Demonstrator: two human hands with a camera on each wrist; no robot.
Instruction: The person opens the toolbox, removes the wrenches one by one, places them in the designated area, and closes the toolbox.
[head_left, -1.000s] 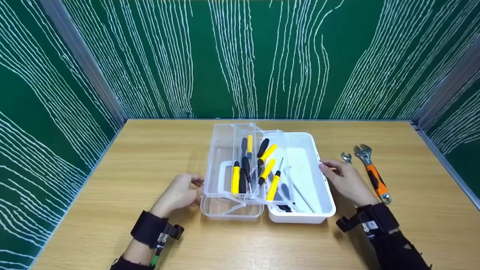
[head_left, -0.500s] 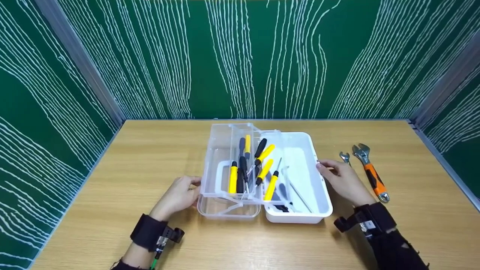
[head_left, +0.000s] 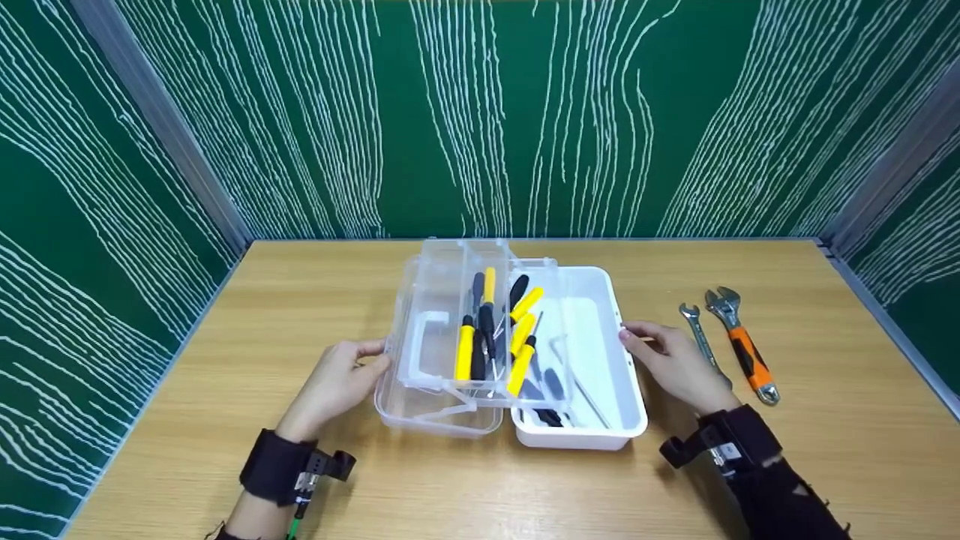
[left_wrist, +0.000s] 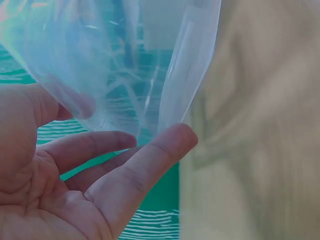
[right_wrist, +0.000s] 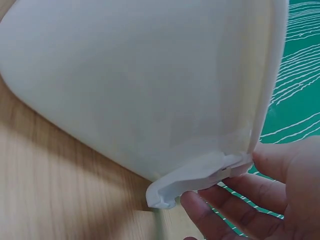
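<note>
In the head view a toolbox stands unfolded on the table. Its clear lid point(head_left: 431, 418) lies to the left, its white base point(head_left: 604, 322) to the right, with clear trays point(head_left: 442, 259) between. Several yellow and black screwdrivers point(head_left: 465, 352) lie in the trays and show through them. A thin metal shaft point(head_left: 592, 405) rests in the base. My left hand point(head_left: 341, 382) pinches the lid's left edge between thumb and fingers. My right hand point(head_left: 679, 367) holds the base's right rim, its fingers at a white latch point(right_wrist: 200, 175) in the right wrist view.
To the right of my right hand lie an adjustable wrench point(head_left: 750, 360) with an orange and black handle and a small open-ended wrench point(head_left: 701, 337). Green walls point(head_left: 525, 150) with white wavy lines enclose the wooden table point(head_left: 322, 292) at the back and sides.
The toolbox has shifted left with both hands. The lid's left side has risen in my left hand, and the trays have moved slightly. More of the small wrench is visible.
</note>
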